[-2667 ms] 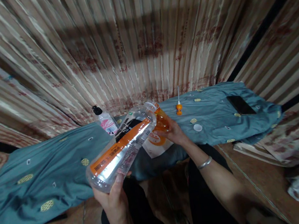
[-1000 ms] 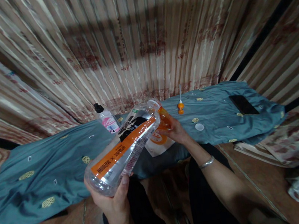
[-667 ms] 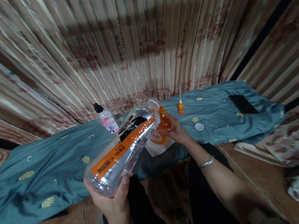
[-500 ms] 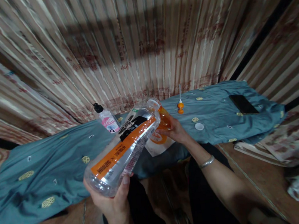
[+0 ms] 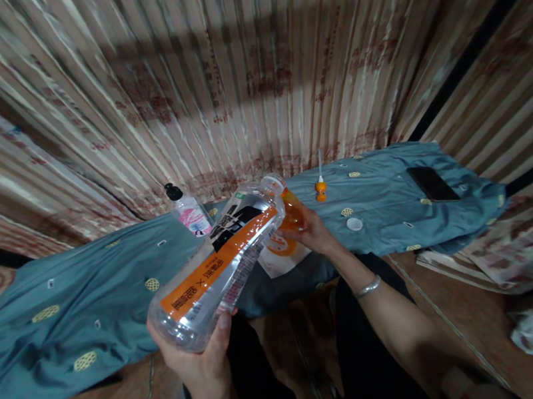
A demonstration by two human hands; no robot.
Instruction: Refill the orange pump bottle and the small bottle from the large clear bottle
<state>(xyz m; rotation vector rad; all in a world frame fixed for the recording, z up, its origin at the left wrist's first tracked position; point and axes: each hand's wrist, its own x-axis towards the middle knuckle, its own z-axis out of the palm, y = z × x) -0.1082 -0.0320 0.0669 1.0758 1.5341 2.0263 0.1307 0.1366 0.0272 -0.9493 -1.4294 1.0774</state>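
My left hand [image 5: 197,355] is wrapped round the base of a large clear bottle [image 5: 220,261] with an orange and black label. The bottle slants up to the right, its neck over a smaller orange bottle [image 5: 291,212]. Around that orange bottle my right hand [image 5: 312,229] is closed; the large bottle partly hides it. Whether liquid passes between the two, I cannot make out. Below them lies a white and orange packet [image 5: 286,260]. An orange pump top [image 5: 320,189] with a thin tube and a white round cap [image 5: 354,225] rest to the right.
A clear bottle with a pink label and black top [image 5: 190,211] stands at the back left of the cloth-covered surface [image 5: 108,285]. At the right lies a black phone [image 5: 433,184]. A striped curtain [image 5: 248,81] hangs behind.
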